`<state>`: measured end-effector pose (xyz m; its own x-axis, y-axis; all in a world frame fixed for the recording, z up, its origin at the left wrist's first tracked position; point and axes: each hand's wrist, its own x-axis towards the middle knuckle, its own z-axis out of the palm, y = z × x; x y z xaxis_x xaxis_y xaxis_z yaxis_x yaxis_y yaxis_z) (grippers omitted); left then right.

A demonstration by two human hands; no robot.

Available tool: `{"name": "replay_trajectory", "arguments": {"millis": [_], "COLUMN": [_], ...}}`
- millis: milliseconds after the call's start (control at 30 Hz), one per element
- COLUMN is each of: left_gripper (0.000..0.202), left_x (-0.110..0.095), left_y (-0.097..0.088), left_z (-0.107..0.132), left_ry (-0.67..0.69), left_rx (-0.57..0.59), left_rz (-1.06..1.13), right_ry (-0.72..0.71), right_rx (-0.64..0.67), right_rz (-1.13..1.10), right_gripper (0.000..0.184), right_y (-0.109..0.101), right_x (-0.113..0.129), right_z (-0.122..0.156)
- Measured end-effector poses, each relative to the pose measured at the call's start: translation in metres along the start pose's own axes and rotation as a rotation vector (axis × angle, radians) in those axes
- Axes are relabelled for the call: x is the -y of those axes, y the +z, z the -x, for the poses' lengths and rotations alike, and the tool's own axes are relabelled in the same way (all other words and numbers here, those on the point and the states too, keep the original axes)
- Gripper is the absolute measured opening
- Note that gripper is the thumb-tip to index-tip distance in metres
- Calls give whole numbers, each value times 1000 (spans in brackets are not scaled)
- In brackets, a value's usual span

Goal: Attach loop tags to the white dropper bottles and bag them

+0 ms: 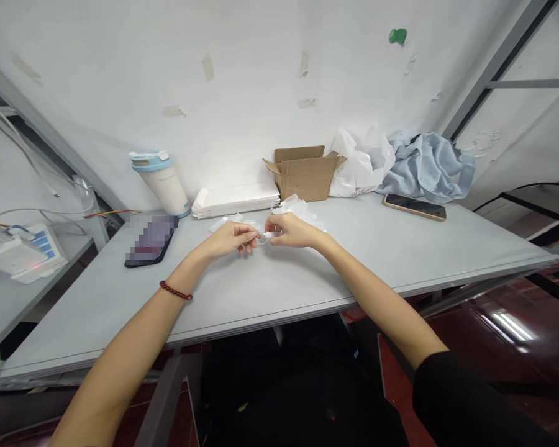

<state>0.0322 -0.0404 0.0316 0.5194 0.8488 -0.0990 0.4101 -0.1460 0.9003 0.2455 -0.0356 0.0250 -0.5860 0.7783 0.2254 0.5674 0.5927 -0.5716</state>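
Over the middle of the table, my left hand and my right hand are close together, both with fingers pinched. A thin white string runs between them in a small loop, and my left fingertips grip it. Between my right thumb and fingers is a small white piece, mostly covered, so its kind does not show. Behind my right hand lies a pile of translucent white pieces. More whitish pieces lie just behind my left hand.
Along the wall stand a tumbler, a stack of white flat boxes or envelopes, an open cardboard box, a plastic bag and blue cloth. One phone lies right, another left. A power strip sits far left.
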Motion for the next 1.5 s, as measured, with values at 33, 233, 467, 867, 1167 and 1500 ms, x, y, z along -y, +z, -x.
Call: {"name": "replay_trajectory", "arguments": {"millis": [33,233,467,867,1167,1500], "left_gripper": [35,30,30,31,28,24], "left_x": [0,2,6,3,7,4], "left_y": [0,3,7,14,20,15], "left_z": [0,-3,-6,-6,-8,-4], "left_ry": [1,5,35,98,105,122], "left_rx": [-1,-22,-34,-90,-62,25], "left_rz": [-4,-50,-67,-155,-147,-202], "right_ry": [-4,-20,-35,-27,-16,-52], "right_rx": [-1,-12,-45,-39,-42,44], "right_rz": [2,16,13,-30,107,288], "right_gripper": [18,16,13,9,11,20], "right_y": [0,2,7,10,17,27], "right_x": [0,-2,-1,6,1,2], "right_z": [0,-1,-2,-2,-2,-1]}}
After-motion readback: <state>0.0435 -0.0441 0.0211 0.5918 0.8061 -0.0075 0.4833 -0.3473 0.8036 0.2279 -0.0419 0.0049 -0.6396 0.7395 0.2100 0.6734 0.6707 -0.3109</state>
